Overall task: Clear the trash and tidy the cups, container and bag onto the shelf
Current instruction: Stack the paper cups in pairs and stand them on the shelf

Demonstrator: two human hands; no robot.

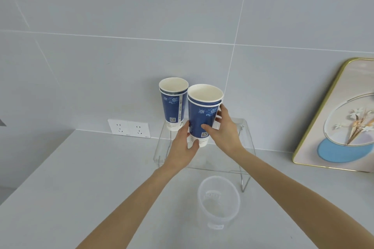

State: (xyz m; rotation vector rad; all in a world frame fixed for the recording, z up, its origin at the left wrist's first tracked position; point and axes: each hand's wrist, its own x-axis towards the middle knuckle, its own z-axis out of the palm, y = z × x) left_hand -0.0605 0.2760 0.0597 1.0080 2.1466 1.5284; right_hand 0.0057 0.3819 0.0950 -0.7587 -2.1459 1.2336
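Observation:
Two stacks of blue paper cups with white rims stand at a clear acrylic shelf [245, 133] against the wall. The left stack [173, 105] rests on the shelf's back left, untouched. The nearer stack [202, 115] is gripped by both hands just above the shelf top: my left hand [185, 147] wraps its lower left side and base, my right hand [224, 127] holds its right side. A clear plastic container [218, 200] sits upright and empty on the counter in front of the shelf, between my forearms. No bag or trash is in view.
A grey counter [81, 178] runs along a grey tiled wall. A white double socket [129, 128] sits on the wall left of the shelf. A gold-framed picture [342, 119] leans against the wall at the right. The shelf has thin metal legs [244, 182].

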